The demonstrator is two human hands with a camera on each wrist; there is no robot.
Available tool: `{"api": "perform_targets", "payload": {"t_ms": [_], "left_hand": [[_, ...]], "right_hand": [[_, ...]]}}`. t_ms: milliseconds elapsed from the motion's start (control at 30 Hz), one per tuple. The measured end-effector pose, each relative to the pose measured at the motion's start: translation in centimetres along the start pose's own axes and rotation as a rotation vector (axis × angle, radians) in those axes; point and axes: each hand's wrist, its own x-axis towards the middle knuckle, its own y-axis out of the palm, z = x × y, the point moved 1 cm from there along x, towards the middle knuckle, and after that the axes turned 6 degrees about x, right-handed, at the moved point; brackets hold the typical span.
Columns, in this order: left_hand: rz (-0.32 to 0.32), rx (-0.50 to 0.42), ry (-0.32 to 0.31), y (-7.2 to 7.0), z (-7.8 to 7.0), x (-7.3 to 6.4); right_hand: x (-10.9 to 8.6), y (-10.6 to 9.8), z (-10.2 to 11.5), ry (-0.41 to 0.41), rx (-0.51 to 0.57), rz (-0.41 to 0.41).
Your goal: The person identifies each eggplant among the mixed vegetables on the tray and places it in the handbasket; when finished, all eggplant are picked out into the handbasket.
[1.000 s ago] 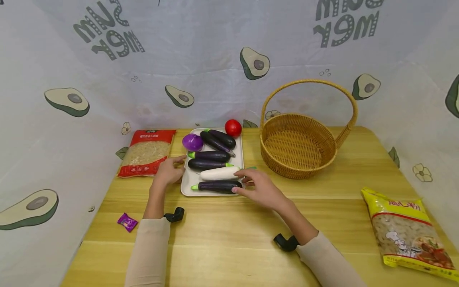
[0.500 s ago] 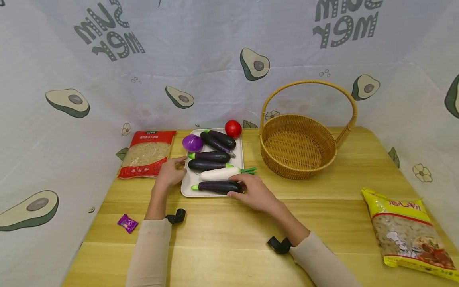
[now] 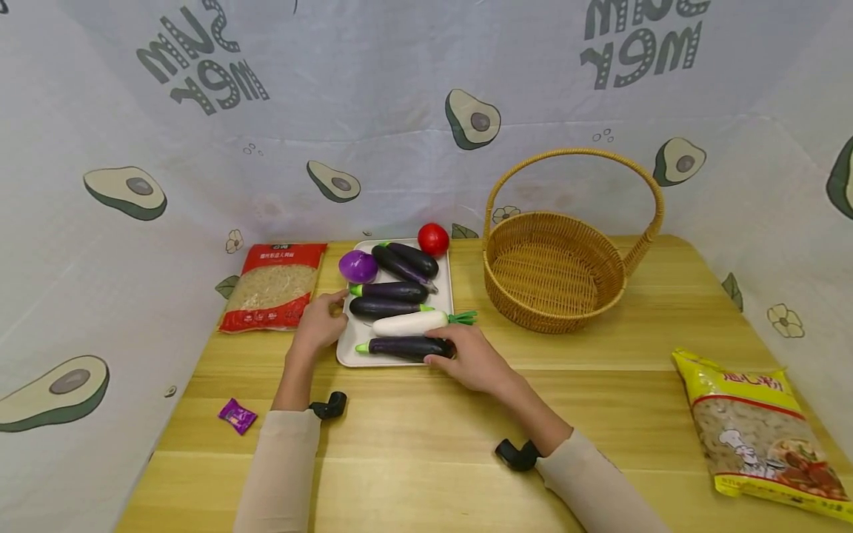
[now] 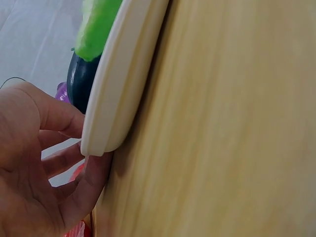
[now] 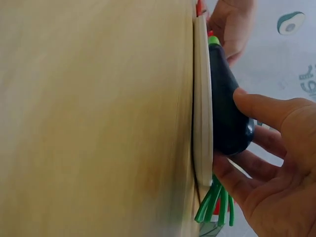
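Note:
On the white tray (image 3: 347,349) lie several dark purple eggplants, a white radish (image 3: 408,323) with green leaves, a purple onion-shaped vegetable (image 3: 358,266) and a red tomato (image 3: 433,240). My left hand (image 3: 323,323) holds the tray's left rim, a finger above and another below its edge in the left wrist view. With my right hand (image 3: 476,358) I grip the blunt right end of the nearest eggplant (image 3: 403,346). In the right wrist view the thumb presses one side of that eggplant (image 5: 224,103), and the other fingers reach round its far side.
A wicker basket (image 3: 498,302) with a tall handle stands right of the tray. A red bag of pasta (image 3: 273,285) lies left of it, a yellow bag of pasta (image 3: 760,433) at the far right. A small purple packet (image 3: 237,416) lies near the left edge.
My right hand has moved slightly left and toward me, off the radish's leafy end and onto the nearest eggplant. The left hand has barely moved at the tray's rim.

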Motion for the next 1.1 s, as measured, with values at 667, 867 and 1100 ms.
{"api": "perform_targets", "payload": {"t_ms": [667, 867, 1100], "left_hand": [[0.041, -0.042, -0.043, -0.1, 0.2, -0.3], [0.050, -0.061, -0.052, -0.2, 0.5, -0.4], [0.042, -0.072, -0.060, -0.1, 0.2, -0.4]], "right_hand": [[-1.8, -7.3, -0.6, 0.027, 0.036, -0.143], [-2.5, -10.5, -2.0, 0.065, 0.012, -0.189], [-3.1, -14.2, -4.2, 0.098, 0.000, -0.252]]}}
